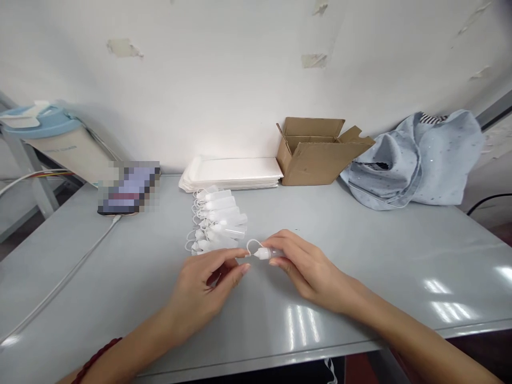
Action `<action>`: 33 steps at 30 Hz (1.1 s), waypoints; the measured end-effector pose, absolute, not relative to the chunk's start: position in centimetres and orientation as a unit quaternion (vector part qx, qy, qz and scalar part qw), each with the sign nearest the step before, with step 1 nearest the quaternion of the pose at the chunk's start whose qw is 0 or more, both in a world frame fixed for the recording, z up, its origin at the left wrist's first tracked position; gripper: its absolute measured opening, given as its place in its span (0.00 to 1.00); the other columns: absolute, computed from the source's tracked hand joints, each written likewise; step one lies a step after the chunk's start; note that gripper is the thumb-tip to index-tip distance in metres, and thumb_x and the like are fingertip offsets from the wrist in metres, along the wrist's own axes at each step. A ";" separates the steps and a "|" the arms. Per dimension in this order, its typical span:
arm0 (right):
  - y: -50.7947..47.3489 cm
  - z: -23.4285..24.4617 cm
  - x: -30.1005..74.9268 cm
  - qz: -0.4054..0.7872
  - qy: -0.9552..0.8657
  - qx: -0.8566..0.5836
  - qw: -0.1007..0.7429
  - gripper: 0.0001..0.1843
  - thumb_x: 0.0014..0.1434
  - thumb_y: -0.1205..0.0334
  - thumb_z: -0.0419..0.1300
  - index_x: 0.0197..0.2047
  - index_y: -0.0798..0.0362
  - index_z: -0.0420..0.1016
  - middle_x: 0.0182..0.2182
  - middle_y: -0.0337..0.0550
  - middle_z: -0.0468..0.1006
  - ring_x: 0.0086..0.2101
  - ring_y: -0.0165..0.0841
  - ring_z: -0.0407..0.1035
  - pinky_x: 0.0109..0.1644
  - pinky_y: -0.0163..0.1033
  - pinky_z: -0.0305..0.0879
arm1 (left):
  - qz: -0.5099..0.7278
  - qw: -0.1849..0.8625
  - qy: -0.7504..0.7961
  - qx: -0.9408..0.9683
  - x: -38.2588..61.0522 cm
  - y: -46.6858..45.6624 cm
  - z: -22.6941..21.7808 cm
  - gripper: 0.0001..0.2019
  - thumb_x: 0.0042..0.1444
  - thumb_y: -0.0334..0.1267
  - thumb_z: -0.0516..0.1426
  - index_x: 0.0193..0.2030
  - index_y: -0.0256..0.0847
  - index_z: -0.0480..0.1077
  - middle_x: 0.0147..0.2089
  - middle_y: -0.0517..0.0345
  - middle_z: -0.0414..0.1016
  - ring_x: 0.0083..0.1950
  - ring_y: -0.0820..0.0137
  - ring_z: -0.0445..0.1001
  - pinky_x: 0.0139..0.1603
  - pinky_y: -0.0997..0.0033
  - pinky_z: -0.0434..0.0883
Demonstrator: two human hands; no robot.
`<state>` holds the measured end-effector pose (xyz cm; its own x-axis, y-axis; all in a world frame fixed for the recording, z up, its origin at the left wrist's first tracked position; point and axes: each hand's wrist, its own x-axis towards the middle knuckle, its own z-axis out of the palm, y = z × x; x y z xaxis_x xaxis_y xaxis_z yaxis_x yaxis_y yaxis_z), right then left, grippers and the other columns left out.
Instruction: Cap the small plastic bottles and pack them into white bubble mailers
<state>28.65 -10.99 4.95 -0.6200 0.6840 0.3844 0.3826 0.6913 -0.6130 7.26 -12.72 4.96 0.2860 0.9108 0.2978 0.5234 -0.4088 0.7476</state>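
Over on the far left a blue-lidded container (pixel 40 120) is sitting past the edge of the grey desk (pixel 400 250), and a dark phone (pixel 128 189) is lying at the back of the desk with a white cable (pixel 80 261) trailing from it toward the near corner. Coming in now, the left hand (pixel 200 296), a red cord bracelet (pixel 96 357) on its wrist, is hovering low over the desk with thumb and forefinger narrowly apart, tips just beside the cap end of a small bottle (pixel 266 252); I can't tell if they're gripping its little white loop. Behind them a row of matching bottles (pixel 220 221) is lying side by side, running back to a stack of white sheets (pixel 236 172). The right hand (pixel 308 272) is pinching that small bottle by its clear body, holding it sideways just above the desk's middle, cap pointing left. Farther right an open cardboard box (pixel 316 152) is standing against the wall, and a pale blue cloth (pixel 424 154) is slumping beside it.
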 end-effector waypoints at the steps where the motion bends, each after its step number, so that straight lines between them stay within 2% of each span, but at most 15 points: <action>1: -11.0 5.0 28.6 0.242 -0.868 -0.307 0.308 0.13 0.66 0.69 0.46 0.52 0.58 0.63 0.40 0.51 0.70 0.39 0.34 0.66 0.41 0.42 0.69 | 0.366 0.269 0.473 0.755 7.3 -12.7 5.1 0.06 0.57 0.34 0.56 0.36 0.40 0.74 0.19 0.67 0.70 0.20 0.77 0.66 0.20 0.80 0.62; 6: -11.4 4.6 28.4 0.226 -0.879 -0.295 0.298 0.13 0.64 0.72 0.46 0.51 0.57 0.63 0.40 0.50 0.71 0.40 0.35 0.65 0.41 0.42 0.69 | 0.354 0.263 0.455 0.773 7.6 -13.0 5.0 0.10 0.60 0.33 0.51 0.30 0.40 0.71 0.19 0.66 0.64 0.20 0.77 0.61 0.20 0.79 0.60; 13: -11.9 4.1 28.2 0.152 -0.908 -0.278 0.275 0.17 0.60 0.79 0.46 0.50 0.59 0.62 0.39 0.52 0.71 0.36 0.35 0.62 0.36 0.39 0.68 | 0.359 0.254 0.404 0.802 7.4 -13.6 4.0 0.09 0.61 0.31 0.50 0.32 0.40 0.68 0.21 0.65 0.62 0.21 0.77 0.58 0.21 0.78 0.58; 18: -11.9 4.5 28.3 0.125 -0.919 -0.267 0.262 0.14 0.61 0.78 0.46 0.49 0.60 0.63 0.38 0.53 0.72 0.37 0.36 0.62 0.37 0.41 0.68 | 0.359 0.242 0.372 0.821 7.4 -13.5 4.0 0.08 0.60 0.28 0.49 0.32 0.40 0.66 0.21 0.65 0.60 0.21 0.76 0.57 0.22 0.77 0.57; 27: -11.5 4.9 28.3 0.234 -0.881 -0.290 0.290 0.12 0.66 0.69 0.46 0.52 0.56 0.62 0.38 0.50 0.72 0.38 0.35 0.65 0.39 0.41 0.69 | 0.346 0.244 0.381 0.822 6.6 -12.3 5.4 0.06 0.59 0.28 0.53 0.39 0.40 0.71 0.26 0.63 0.67 0.24 0.77 0.62 0.26 0.79 0.62; 33: -11.6 5.1 28.2 0.224 -0.887 -0.296 0.277 0.12 0.67 0.67 0.45 0.51 0.57 0.63 0.36 0.49 0.72 0.36 0.35 0.65 0.37 0.40 0.68 | 0.360 0.228 0.372 0.824 6.8 -12.3 5.2 0.07 0.60 0.28 0.52 0.36 0.40 0.70 0.25 0.64 0.67 0.23 0.78 0.61 0.25 0.79 0.61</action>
<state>28.18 -11.57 5.07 -0.6718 0.6480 0.3588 0.4003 0.7252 -0.5602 6.79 -12.35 5.23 0.4631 0.7780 0.4244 0.4495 -0.6189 0.6441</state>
